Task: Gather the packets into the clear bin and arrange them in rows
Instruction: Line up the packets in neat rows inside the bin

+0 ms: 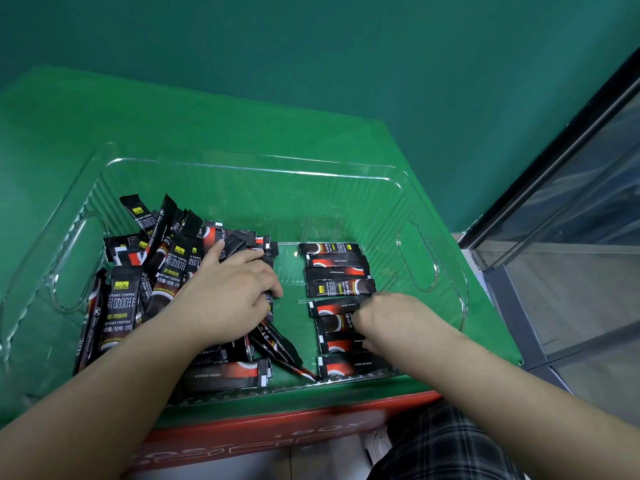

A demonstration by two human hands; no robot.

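Packets all appear to be inside the clear bin [417, 258] already, so the gathering looks done and the sorting is under way. A loose heap of packets [156, 271] fills the bin's left half, some standing on end against the ribbed wall, others lying crossed over one another. Along the right side a row of packets [337, 271] lies flat, one below the next, with their long sides across the bin.

My left hand [228, 299] rests on the heap with its fingers curled down around a few packets near the pile's right edge. My right hand [391, 317] sits over the lower part of the row, fingers bent under; it seems to be pinching or pressing one packet into place, but the fingertips are hidden, so I cannot tell for sure.

Trouble could come from several causes. The packets look slick and light, so a wrist dragging across the row would probably skew the ones already laid. Pulling a handful from the tangle may tip the upright packets over into the bare strip between heap and row. The two lowest packets in the row already sit slightly askew, and adding more against them would likely carry that slant along. The bin rests on a green counter [207, 126].
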